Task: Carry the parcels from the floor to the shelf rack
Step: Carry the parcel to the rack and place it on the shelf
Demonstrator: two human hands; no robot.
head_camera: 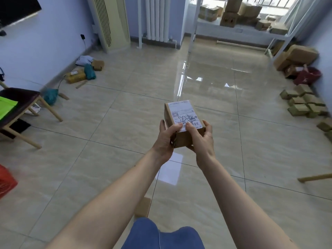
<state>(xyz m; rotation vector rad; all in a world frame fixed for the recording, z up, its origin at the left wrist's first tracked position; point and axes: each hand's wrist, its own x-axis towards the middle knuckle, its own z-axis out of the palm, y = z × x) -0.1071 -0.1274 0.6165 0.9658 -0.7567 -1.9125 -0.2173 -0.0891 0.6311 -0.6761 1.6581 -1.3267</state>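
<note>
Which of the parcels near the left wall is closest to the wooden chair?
The teal bag lying alone by the chair leg. The second teal bag and the yellow parcel lie farther along the wall.

Bright daylight is pouring in through the barred window (265,4) at top right, blowing out there and glaring in streaks across the glossy tiled floor (206,72). Wide-angle distortion is bending the edges; the red basket (6,180) at left is blurring.
</note>
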